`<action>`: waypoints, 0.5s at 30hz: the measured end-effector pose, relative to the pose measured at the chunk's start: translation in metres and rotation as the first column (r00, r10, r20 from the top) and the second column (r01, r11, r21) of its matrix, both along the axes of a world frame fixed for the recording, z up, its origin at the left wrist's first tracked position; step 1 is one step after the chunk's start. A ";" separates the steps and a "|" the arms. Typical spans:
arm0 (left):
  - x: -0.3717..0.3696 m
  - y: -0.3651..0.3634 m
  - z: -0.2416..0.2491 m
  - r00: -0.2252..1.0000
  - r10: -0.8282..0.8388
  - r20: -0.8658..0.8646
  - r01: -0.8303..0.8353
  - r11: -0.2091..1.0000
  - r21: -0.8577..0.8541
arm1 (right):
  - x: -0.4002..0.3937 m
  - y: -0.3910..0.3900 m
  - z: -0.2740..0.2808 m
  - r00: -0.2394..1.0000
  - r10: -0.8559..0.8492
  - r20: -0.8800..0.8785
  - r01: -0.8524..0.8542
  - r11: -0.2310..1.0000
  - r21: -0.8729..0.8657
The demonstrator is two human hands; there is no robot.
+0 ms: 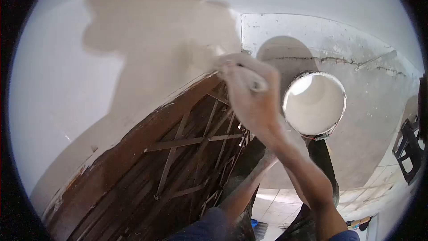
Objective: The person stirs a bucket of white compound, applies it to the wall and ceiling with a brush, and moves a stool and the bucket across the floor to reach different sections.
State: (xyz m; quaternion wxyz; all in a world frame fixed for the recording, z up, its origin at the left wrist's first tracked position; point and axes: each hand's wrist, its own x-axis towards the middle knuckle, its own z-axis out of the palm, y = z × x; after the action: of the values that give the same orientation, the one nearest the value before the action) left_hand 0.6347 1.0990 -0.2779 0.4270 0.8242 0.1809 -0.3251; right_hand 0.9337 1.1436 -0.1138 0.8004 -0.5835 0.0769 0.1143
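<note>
My right hand (252, 91), dusted with white, is wrapped around a paintbrush, its rounded handle end (257, 84) sticking out toward me. The brush head is blurred against the pale wall (178, 58), just above the top edge of a brown metal folding gate (178, 98). Behind my right forearm, my left forearm (249, 178) reaches up, and its hand and fingers are hidden there. To the right of my right hand stands a round bucket (343, 100) of whitish paint (317, 107), its rim smeared with paint.
A grey, stained surface (356, 138) lies around the bucket. At the far right is a black plastic stool (408, 149). My legs (323, 160) show below the bucket, with floor tiles (285, 196) between them. Shadows fall across the wall.
</note>
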 end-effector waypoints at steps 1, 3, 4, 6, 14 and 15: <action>-0.001 -0.001 -0.002 1.000 0.000 0.006 0.000 1.000 0.003 | -0.002 0.008 0.004 0.994 0.040 0.100 -0.037 0.999 -0.034; -0.004 -0.002 -0.004 1.000 0.006 0.010 -0.006 1.000 0.010 | -0.008 0.022 0.025 0.970 0.050 0.236 -0.032 0.996 -0.079; -0.006 -0.003 -0.005 1.000 0.010 0.009 -0.010 1.000 0.018 | -0.014 0.026 0.044 0.961 0.018 0.277 0.007 0.996 -0.088; -0.014 -0.008 -0.001 1.000 0.011 0.000 -0.011 0.999 0.038 | -0.021 0.024 0.089 0.975 0.029 0.218 -0.035 0.999 0.026; -0.005 -0.005 0.070 0.999 0.022 -0.023 -0.021 0.999 0.040 | -0.028 -0.023 0.139 0.981 -0.067 0.182 0.035 0.984 0.173; -0.001 -0.004 0.076 0.999 0.035 -0.002 -0.035 0.998 0.047 | -0.023 -0.018 0.122 0.967 -0.131 0.219 0.109 0.988 0.110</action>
State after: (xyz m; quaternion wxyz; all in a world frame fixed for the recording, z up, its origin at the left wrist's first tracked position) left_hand 0.6336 1.0951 -0.2017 0.4128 0.8304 0.2036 -0.3141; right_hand 0.9106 1.1256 0.0081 0.8367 -0.5475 0.0150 0.0022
